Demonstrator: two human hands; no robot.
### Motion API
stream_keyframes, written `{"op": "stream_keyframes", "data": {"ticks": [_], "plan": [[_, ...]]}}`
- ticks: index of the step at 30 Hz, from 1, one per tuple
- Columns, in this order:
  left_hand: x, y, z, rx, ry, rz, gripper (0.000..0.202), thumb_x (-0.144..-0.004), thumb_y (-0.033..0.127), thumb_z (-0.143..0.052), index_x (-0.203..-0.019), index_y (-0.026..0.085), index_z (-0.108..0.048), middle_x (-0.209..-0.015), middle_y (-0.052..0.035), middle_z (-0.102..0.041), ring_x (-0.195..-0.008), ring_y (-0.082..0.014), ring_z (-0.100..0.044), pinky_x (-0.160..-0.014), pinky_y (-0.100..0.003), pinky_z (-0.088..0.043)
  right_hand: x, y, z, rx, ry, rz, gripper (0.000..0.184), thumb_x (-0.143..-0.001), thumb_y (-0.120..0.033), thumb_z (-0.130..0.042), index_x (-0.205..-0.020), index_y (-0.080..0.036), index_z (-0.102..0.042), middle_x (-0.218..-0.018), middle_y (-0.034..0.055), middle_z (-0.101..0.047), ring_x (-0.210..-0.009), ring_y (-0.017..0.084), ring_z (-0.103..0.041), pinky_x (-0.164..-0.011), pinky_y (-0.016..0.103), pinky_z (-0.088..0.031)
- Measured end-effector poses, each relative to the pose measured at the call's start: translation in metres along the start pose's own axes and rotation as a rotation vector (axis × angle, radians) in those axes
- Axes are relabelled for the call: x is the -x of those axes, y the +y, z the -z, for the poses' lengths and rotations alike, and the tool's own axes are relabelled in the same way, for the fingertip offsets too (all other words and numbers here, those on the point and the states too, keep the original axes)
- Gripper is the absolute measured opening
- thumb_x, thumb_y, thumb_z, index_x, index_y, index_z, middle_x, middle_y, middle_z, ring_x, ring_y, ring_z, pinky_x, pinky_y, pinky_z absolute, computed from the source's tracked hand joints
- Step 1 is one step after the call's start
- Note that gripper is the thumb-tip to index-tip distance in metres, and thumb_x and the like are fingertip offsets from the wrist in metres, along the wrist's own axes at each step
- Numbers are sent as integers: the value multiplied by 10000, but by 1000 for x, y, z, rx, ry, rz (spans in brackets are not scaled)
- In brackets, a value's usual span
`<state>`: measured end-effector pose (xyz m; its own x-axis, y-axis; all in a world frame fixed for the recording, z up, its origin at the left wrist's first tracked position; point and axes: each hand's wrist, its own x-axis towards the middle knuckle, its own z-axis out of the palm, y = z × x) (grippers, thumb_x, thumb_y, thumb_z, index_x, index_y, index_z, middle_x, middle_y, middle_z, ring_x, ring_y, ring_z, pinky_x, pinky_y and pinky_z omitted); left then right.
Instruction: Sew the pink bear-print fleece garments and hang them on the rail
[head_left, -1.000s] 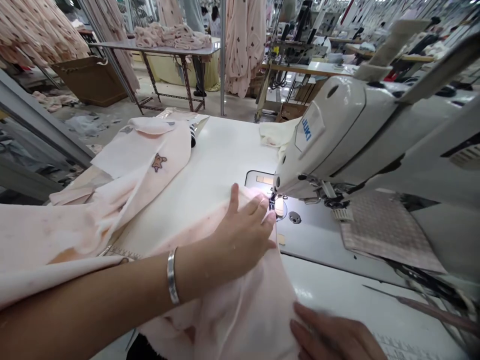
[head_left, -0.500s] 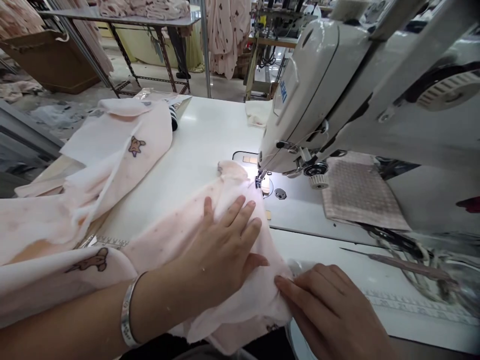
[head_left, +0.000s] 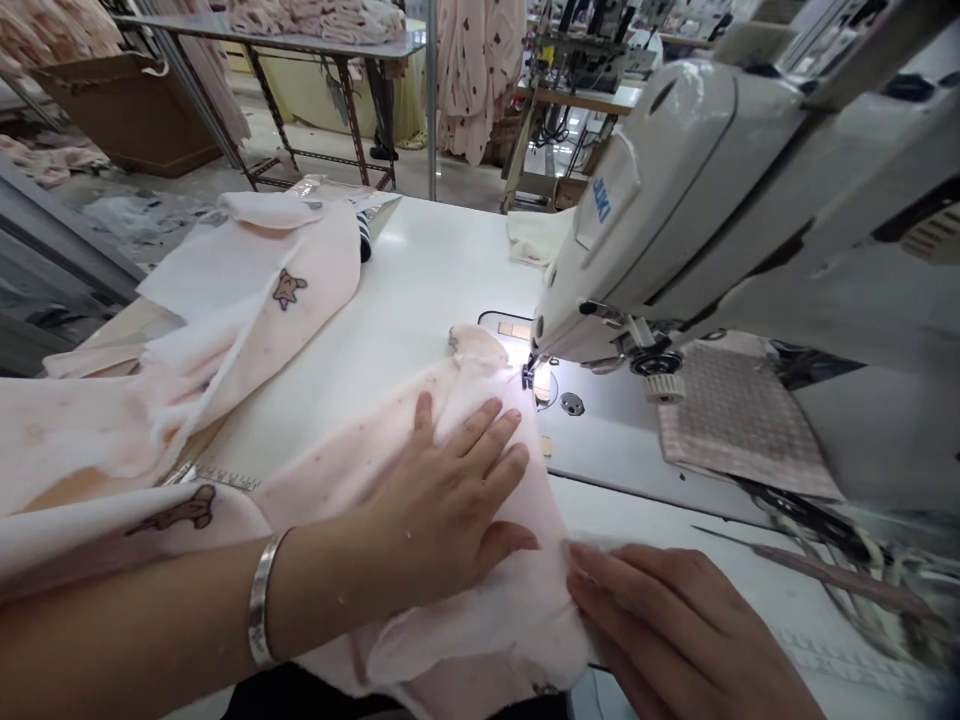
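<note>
A pale pink fleece fabric piece (head_left: pixel 480 620) with small printed dots lies under the presser foot (head_left: pixel 528 376) of a white sewing machine (head_left: pixel 652 210). Its far end bunches just left of the foot. My left hand (head_left: pixel 450 500), with a silver bracelet at the wrist, rests flat on the fabric with fingers spread, short of the foot. At the fabric's right edge, nearer to me, is my right hand (head_left: pixel 667 620), its fingers together and the edge pinched at their tips. The machine's lamp lights the needle area.
More pink fabric (head_left: pixel 247 290) with bear prints is heaped on the table's left. A checked cloth (head_left: pixel 742 415) lies beneath the machine arm. A pointed tool (head_left: pixel 832 568) rests at right. Behind stand a garment-laden table (head_left: pixel 300 35) and a cardboard box (head_left: pixel 127 115).
The view has shifted slightly, so the machine appears farther right and a little lower. My right hand's fingers have straightened along the fabric edge. My left hand stays flat on the fabric.
</note>
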<state>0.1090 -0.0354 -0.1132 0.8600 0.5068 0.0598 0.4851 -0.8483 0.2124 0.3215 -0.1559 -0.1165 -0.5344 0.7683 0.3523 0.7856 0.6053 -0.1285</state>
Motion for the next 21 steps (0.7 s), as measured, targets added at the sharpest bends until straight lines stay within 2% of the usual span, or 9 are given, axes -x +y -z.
{"op": "stream_keyframes", "data": {"ticks": [2,4,10,13,16,21], "plan": [[-8,-16,2,17,-9,-41,593,-934,554,-296,-1356,142,-364,-1501,-159,-232,-1402,-324,-145,-1035,-714,-23,-9,5,-1,26,-13,67,257,-890,-104,-447,-1030,-140,-660,-1097,54,-668,-936,201,-545,-781,343,-396],[-20,-35,5,27,-13,-82,633,-918,580,-323,-1365,133,-353,-1499,-165,-235,-1402,-312,-152,-1060,-675,5,-20,11,-4,31,-3,89,260,-893,-107,-441,-1025,-141,-661,-1074,45,-679,-893,186,-548,-763,338,-394],[-66,-92,18,42,-33,-245,651,-880,625,-383,-1334,160,-404,-1486,-157,-276,-1394,-284,-194,-1105,-573,6,-56,38,-19,-21,43,57,219,-859,-98,-512,-1029,-136,-644,-1032,63,-673,-812,180,-543,-683,339,-388],[-86,-109,21,36,-38,-299,635,-888,604,-391,-1340,157,-407,-1485,-147,-284,-1401,-278,-170,-1106,-555,21,-69,57,-25,-42,27,4,206,-876,-130,-504,-1028,-167,-637,-1005,66,-650,-814,174,-546,-700,335,-406],[-104,-122,21,44,-48,-297,654,-883,598,-407,-1374,168,-376,-1490,-125,-284,-1401,-276,-164,-1109,-532,45,-81,72,-30,10,44,-30,184,-892,-184,-497,-1016,-195,-632,-917,55,-628,-792,160,-557,-739,322,-435],[-135,-145,22,21,-35,-249,637,-877,562,-447,-1386,187,-368,-1487,-112,-294,-1400,-270,-173,-1102,-542,53,-93,83,-37,74,163,6,173,-872,-93,-470,-934,-141,-623,-786,57,-583,-776,154,-550,-726,275,-440]]}}
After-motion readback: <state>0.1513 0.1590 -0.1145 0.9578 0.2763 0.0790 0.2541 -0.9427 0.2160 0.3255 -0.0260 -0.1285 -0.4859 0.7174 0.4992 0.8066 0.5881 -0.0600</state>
